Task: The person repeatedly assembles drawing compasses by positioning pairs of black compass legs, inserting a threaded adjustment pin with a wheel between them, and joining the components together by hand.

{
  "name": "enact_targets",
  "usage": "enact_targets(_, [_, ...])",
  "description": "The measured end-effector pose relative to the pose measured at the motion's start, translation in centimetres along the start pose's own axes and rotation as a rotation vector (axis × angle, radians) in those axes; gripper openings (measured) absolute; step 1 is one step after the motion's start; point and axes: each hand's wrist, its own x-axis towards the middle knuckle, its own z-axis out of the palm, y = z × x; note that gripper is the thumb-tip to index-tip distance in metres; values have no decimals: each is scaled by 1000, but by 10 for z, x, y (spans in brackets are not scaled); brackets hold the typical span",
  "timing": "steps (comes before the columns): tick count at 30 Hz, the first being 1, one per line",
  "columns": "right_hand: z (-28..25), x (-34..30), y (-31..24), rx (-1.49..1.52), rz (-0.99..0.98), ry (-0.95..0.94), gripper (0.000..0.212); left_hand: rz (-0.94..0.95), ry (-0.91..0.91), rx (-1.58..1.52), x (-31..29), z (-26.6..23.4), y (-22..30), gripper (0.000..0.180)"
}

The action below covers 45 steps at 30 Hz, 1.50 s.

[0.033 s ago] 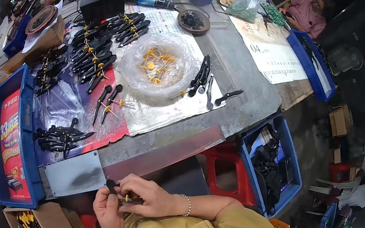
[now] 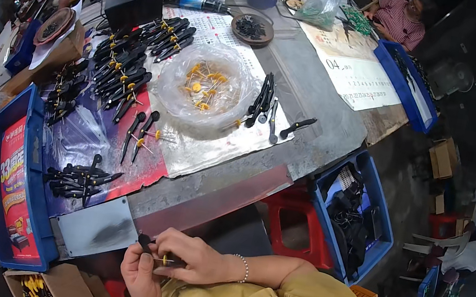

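Note:
Close to my body, at the table's near edge, both hands work together. My left hand [image 2: 142,275] is closed, thumb and fingers pinching a black plastic handle [image 2: 145,242] with a rounded end. My right hand [image 2: 190,257] is curled beside it, fingers bent round a thin metal pin with a yellow disc [image 2: 165,260]. The far part of what they hold is hidden by my fingers. On the table, a clear plastic bag [image 2: 174,83] lies open with several yellow-disc pins [image 2: 206,82] inside. Two black handles with such pins [image 2: 140,134] lie near it.
A large pile of black handles [image 2: 121,67] lies left of the bag, a smaller pile [image 2: 79,182] nearer me. A blue tray [image 2: 52,243] stands at left, a blue crate [image 2: 384,238] and red stool [image 2: 295,222] at right. Across the table sits another person [image 2: 401,18].

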Motion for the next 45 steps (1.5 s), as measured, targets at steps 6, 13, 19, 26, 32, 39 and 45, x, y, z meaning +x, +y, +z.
enact_targets(6, [-12,1,-1,17,53,-118,22,35,1,51,4,6,-3,18])
enact_targets(13, [-10,-6,11,-87,11,-216,24,69,78,43,-2,14,1,17])
enact_targets(19, [-8,-5,-9,37,13,-24,18,70,13,-2,-2,6,0,16])
enact_targets(26, [0,-4,-8,104,50,-95,18,151,140,4,-3,13,-7,15])
enact_targets(32, [-3,-3,1,-30,25,-155,18,135,108,14,-9,9,-3,13])
enact_targets(39, [1,1,-15,11,32,-54,16,115,125,-41,-7,6,-6,14])
enact_targets(45, [-3,-6,3,94,164,-218,20,133,122,54,-7,12,-1,21])
